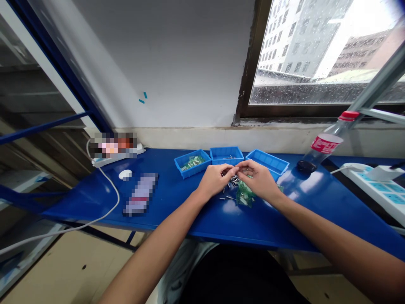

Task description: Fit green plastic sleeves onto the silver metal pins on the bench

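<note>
A blue worktable (177, 215) with its far edge along the wall. Near its far left corner a white power strip (139, 148) bears a pixelated item; its cable (117, 190) hangs over the left part of the front edge. A white disc (125, 174) and a pixelated flat object (141, 194) lie on the left half, well apart from the hands, presumably to leave the middle free for handwork.

Three blue bins stand in a shallow arc along the far edge, a layout that seems meant to keep each within reach. The left bin (193, 171) holds green-and-white packets (193, 162); the middle bin (225, 161) holds a few small slender pieces (232, 157); the right bin (268, 159) shows its blue interior, its near left part behind a hand.

In front of the bins, midway along the table, the left hand (214, 179) and right hand (257, 179) meet with curled fingers, fingertips together, as for fine work. Whether either pinches a small piece cannot be told. Beneath and between them lie loose metal pins (233, 180), with green packets (245, 197) under the right hand, probably kept close for short reaches.

Towards the far right corner stands a red-capped bottle (327, 143); a second power strip (376, 185) lies at the right edge.
</note>
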### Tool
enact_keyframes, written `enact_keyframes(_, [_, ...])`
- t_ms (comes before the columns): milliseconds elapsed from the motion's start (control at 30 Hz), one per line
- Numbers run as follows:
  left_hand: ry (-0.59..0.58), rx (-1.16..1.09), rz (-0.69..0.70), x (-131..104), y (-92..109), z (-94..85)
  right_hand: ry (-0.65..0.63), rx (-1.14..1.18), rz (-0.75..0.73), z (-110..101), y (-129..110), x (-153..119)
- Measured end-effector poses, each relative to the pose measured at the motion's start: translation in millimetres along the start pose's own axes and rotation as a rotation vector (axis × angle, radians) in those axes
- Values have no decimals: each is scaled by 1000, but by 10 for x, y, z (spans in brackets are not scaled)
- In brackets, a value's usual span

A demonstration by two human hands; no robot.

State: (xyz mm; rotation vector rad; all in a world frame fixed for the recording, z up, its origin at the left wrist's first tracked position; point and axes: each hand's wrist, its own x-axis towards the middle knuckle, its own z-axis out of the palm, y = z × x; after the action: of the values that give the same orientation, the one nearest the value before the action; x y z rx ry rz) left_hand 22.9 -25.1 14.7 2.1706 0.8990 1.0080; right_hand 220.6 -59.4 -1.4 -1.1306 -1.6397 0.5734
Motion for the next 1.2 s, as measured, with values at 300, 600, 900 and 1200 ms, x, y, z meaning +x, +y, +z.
enact_keyframes(300, [70, -77, 23, 11, -104, 59, 13, -18, 8, -4, 8, -2])
enact_keyframes(600, [95, -57, 92, 17, -130, 52, -13, 149, 135, 6, 110, -1])
enact_keyframes(900, [120, -163, 36, 32, -110, 65, -16, 124, 73, 2, 98, 3])
enact_keyframes(1200, [121, -221, -4, 16, -95, 51, 37, 144, 96, -7, 97, 9])
